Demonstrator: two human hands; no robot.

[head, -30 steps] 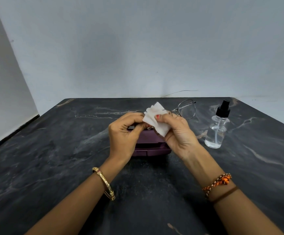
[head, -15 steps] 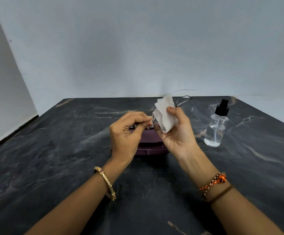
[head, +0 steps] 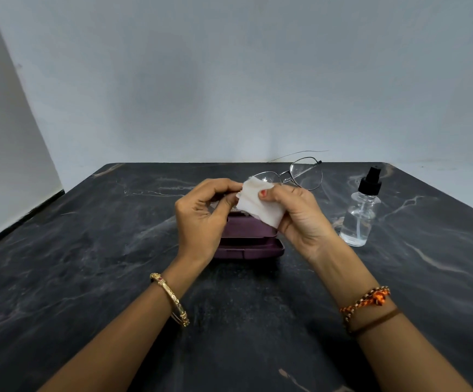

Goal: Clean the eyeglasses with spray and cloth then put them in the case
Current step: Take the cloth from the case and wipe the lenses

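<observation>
A gold bangle (head: 173, 299) is worn on the left wrist. The left hand (head: 201, 216) is curled, its fingertips pinching the left end of the eyeglasses (head: 300, 174), which are held above the tabletop (head: 88, 264). A white cloth (head: 258, 206) is pinched over the left lens by the right hand (head: 300, 219), thumb on top. The purple case (head: 249, 241) is seen lying beneath both hands. An orange bracelet (head: 368, 301) is worn on the right wrist. The spray bottle (head: 361, 213) is stood upright to the right, apart from the hands.
</observation>
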